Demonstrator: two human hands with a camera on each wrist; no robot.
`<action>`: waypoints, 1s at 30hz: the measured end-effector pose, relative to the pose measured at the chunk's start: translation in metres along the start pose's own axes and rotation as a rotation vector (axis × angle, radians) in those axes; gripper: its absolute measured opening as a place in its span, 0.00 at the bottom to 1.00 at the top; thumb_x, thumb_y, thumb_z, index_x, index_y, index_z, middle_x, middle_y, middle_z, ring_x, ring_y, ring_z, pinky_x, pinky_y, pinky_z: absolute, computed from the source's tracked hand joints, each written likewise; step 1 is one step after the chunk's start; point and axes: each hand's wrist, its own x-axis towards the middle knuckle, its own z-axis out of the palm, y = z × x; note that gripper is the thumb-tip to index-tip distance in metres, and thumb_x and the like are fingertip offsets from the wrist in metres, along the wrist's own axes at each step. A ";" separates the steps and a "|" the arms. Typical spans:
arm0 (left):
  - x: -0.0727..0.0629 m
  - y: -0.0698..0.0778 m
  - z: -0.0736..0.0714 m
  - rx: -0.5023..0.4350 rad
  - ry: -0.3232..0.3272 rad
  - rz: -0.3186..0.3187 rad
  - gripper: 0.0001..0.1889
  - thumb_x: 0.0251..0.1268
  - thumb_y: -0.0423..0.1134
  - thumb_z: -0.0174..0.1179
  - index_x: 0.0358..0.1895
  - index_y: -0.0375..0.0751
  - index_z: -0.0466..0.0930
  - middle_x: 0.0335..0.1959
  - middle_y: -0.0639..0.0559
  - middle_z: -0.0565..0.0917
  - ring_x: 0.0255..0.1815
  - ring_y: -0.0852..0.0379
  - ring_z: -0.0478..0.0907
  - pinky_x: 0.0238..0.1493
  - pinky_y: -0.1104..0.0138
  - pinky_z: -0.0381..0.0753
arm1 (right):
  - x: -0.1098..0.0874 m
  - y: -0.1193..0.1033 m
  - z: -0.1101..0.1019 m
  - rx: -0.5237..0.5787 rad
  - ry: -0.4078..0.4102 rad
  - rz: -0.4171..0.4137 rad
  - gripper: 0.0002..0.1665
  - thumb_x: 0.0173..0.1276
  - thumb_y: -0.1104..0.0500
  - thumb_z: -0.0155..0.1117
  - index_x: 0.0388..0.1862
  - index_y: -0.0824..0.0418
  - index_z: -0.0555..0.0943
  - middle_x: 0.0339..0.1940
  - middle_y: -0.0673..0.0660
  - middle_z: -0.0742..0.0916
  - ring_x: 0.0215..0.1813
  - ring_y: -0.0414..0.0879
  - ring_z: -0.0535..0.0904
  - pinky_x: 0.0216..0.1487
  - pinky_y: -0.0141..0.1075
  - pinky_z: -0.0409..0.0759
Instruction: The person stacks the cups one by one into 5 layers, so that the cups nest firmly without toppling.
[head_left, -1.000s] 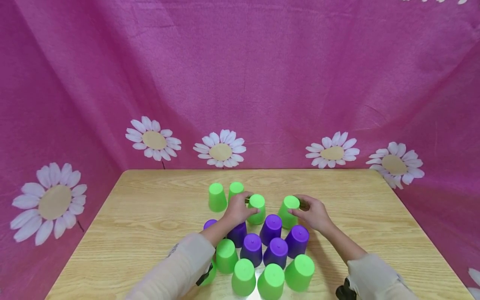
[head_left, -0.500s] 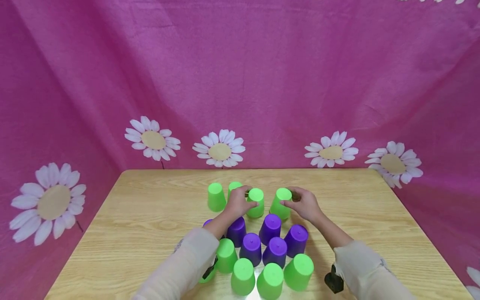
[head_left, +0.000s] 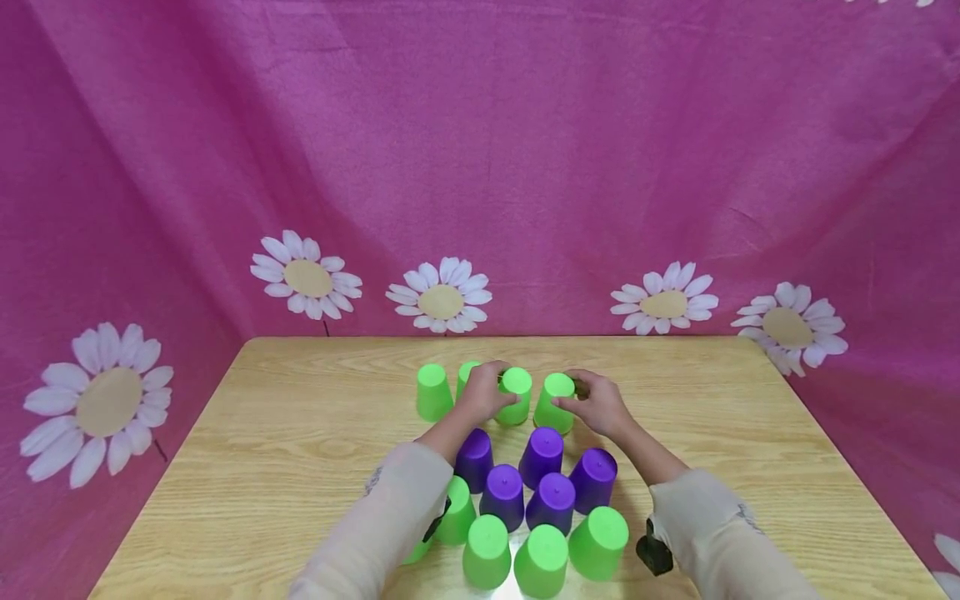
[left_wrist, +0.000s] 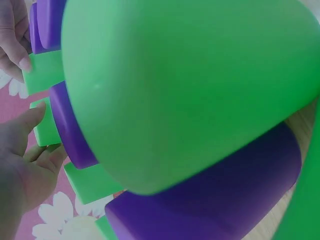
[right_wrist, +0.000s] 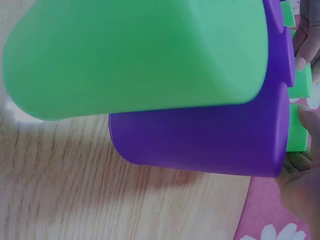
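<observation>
Nearest, two pale sleeves, the left sleeve [head_left: 386, 521] and the right sleeve [head_left: 727, 533], reach in over a wood-grain table [head_left: 262, 450]; one black piece [head_left: 654, 550] shows under the right sleeve. Between them stand five near green cups [head_left: 487, 552], mouth down, in a bent row; the two at its left end are partly covered by the left sleeve and arm. Just beyond are five purple cups [head_left: 551, 504] in view, also mouth down: two nearer, three farther. The left arm covers some of the table there, so any cup behind it cannot be counted.

Farther off is a line of four green cups. At its left end stand two uncovered or half-covered ones: the far-left green cup [head_left: 433, 393] and, beside it, the second green cup [head_left: 465, 377], partly behind the left hand [head_left: 480, 396]. That hand's thumb and fingers grip the third green cup [head_left: 517, 413]. Just right of it, the right hand [head_left: 600, 407] grips the fourth green cup [head_left: 551, 418] between thumb and fingers. Whether these two cups touch the table cannot be told.

Behind the far edge hangs a magenta cloth [head_left: 480, 167], with four daisies [head_left: 439, 302] across the back and one larger daisy [head_left: 108, 404] at left.
</observation>
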 end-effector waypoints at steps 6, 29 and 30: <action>0.012 -0.009 0.007 0.019 -0.033 0.017 0.26 0.46 0.30 0.69 0.53 0.27 0.75 0.50 0.36 0.81 0.55 0.43 0.76 0.59 0.58 0.75 | 0.002 0.000 0.001 -0.033 -0.012 0.019 0.26 0.59 0.65 0.65 0.55 0.76 0.72 0.48 0.72 0.82 0.51 0.63 0.79 0.50 0.46 0.82; 0.010 0.003 0.010 0.111 -0.059 -0.054 0.28 0.57 0.29 0.61 0.61 0.27 0.66 0.57 0.32 0.74 0.61 0.40 0.71 0.64 0.57 0.71 | 0.009 -0.003 0.005 -0.120 -0.050 -0.007 0.26 0.58 0.67 0.65 0.53 0.78 0.71 0.45 0.73 0.81 0.46 0.65 0.81 0.44 0.44 0.83; 0.010 0.003 0.010 0.104 -0.057 -0.054 0.28 0.56 0.28 0.61 0.61 0.27 0.66 0.58 0.32 0.74 0.62 0.40 0.70 0.64 0.57 0.70 | 0.010 -0.004 0.005 -0.124 -0.046 -0.002 0.25 0.57 0.67 0.65 0.52 0.78 0.72 0.44 0.73 0.82 0.46 0.64 0.81 0.44 0.44 0.83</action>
